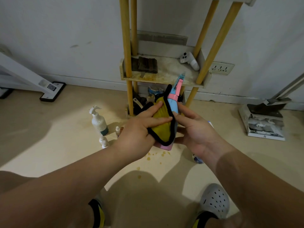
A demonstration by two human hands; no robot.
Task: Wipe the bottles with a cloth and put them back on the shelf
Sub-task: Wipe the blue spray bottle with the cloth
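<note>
A blue spray bottle [174,102] with a pink collar, trigger and base is held upright in front of the shelf. A yellow cloth [162,127] with a black edge is wrapped over its left side. My left hand [141,129] presses the cloth against the bottle, its fingers laid across the fabric. My right hand [195,129] grips the bottle from the right, thumb on its front. The wooden shelf [161,78] stands against the wall just behind. A white pump bottle [98,120] and small white bottles [104,142] stand on the floor to the left.
The stained shelf tier carries a folded dark cloth [146,65] and a white controller [189,60]. Clutter fills the bottom tier [144,101]. A small round container [197,159] lies on the floor under my right wrist. A dustpan on papers [264,120] sits right. Yellow drips [148,157] spot the floor.
</note>
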